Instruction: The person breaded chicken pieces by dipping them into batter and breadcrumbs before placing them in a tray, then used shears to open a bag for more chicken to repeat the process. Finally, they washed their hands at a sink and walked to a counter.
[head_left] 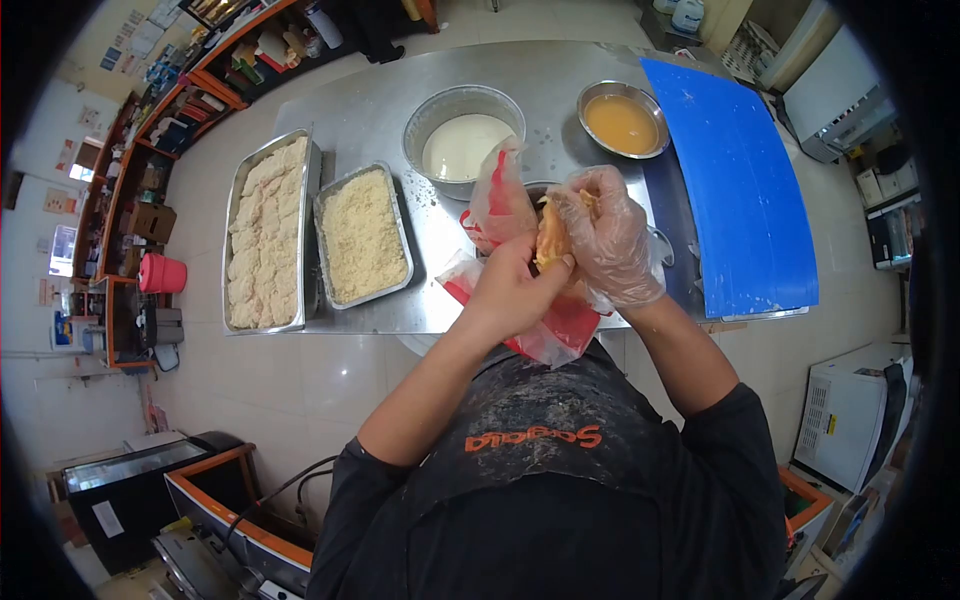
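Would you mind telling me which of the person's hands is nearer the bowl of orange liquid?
Right. The gloved right hand is just below the bowl of orange liquid; the bare left hand is lower and further left.

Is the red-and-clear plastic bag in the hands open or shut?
Open. The plastic bag gapes at its top, the bare left hand gripping it, while the gloved right hand holds an orange-yellow food piece at its mouth.

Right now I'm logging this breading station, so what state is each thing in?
Left hand: bare, gripping the plastic bag.
Right hand: in a clear glove, holding a yellowish food piece.
Plastic bag: open, crumpled, red and clear.
Large tray: full of pale breaded pieces.
Small tray: filled with crumbs.
Big bowl: holds white liquid.
Small bowl: holds orange-yellow liquid.
Blue board: lying flat, bare.
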